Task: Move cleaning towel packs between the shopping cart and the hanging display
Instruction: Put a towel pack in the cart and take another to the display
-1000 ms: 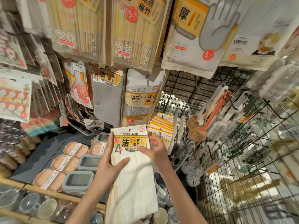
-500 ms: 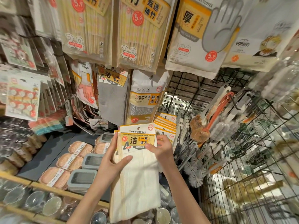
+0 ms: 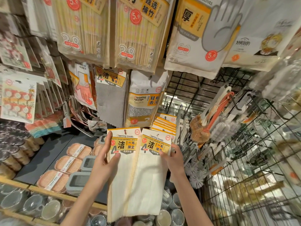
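Observation:
Two cream cleaning towel packs with yellow header cards are held side by side in front of the hanging display. My left hand (image 3: 104, 162) grips the left pack (image 3: 121, 180) at its left edge, thumb across the front. My right hand (image 3: 174, 159) pinches the right pack (image 3: 151, 181) at its right edge just under the card. Behind them a row of the same packs (image 3: 165, 123) hangs on a hook. A grey towel pack (image 3: 110, 98) hangs higher up. The shopping cart is not in view.
Cleaning sponge packs (image 3: 143, 101), glove packs (image 3: 202, 35) and chopstick packs (image 3: 138, 31) hang above. Brushes (image 3: 210, 118) hang on a black wire grid (image 3: 244, 168) to the right. Soap dishes (image 3: 68, 163) lie on a shelf at lower left, glass cups (image 3: 32, 203) below.
One stacked bundle in both hands has been split: the packs have slid apart into a left one and a right one. The view has moved closer to the display.

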